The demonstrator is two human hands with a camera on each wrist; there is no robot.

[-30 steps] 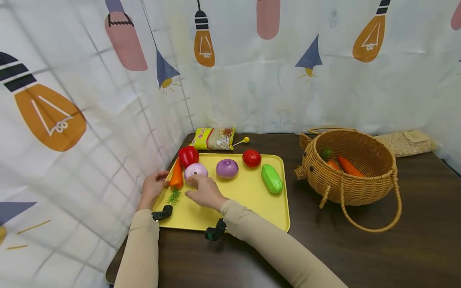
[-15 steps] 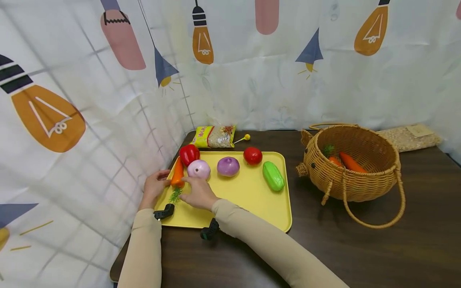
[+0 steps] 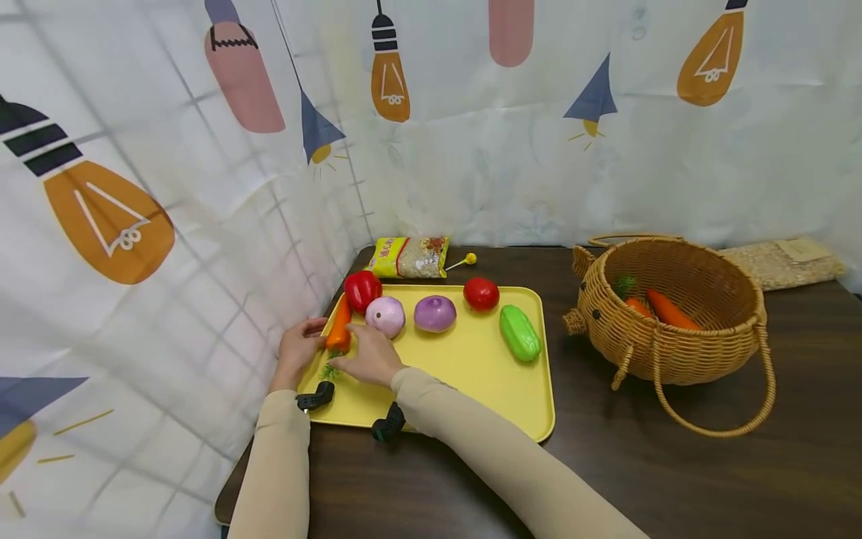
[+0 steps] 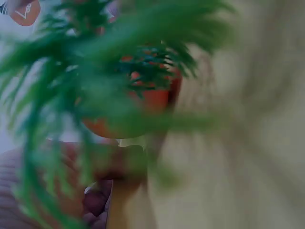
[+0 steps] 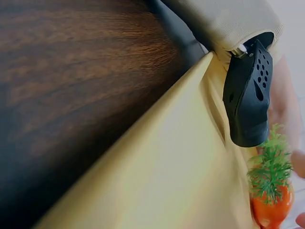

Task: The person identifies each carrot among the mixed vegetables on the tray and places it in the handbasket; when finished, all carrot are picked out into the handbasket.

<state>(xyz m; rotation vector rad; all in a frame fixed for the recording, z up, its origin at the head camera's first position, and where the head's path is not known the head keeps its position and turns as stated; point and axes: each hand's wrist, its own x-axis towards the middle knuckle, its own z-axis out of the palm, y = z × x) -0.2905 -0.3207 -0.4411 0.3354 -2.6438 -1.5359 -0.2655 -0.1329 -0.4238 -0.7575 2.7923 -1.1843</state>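
Note:
A toy carrot [image 3: 339, 329] with green leaves [image 5: 270, 174] lies along the left side of the yellow tray [image 3: 458, 389]. My left hand [image 3: 298, 352] grips the tray's left rim; in the left wrist view the thumb [image 4: 116, 162] lies over the edge, with fingers below it. Blurred leaves cover much of that view. My right hand [image 3: 370, 358] reaches over the tray to the carrot's leafy end, fingers spread beside it. Contact is unclear; only its fingertips [image 5: 299, 164] show in the right wrist view. A pale purple onion [image 3: 386, 317] sits just beyond it.
On the tray also lie a red bell pepper [image 3: 362, 290], a purple onion [image 3: 435, 314], a tomato [image 3: 481, 294] and a green cucumber-like vegetable [image 3: 520, 333]. A wicker pig basket [image 3: 680, 359] holding carrots stands right. Behind are a snack bag [image 3: 411, 257], a lollipop [image 3: 470, 258] and a grain bag [image 3: 781, 263].
My right hand has moved left, from the pale onion down to the carrot's leafy end. The left hand has stayed at the tray's rim. The camera view has shifted slightly.

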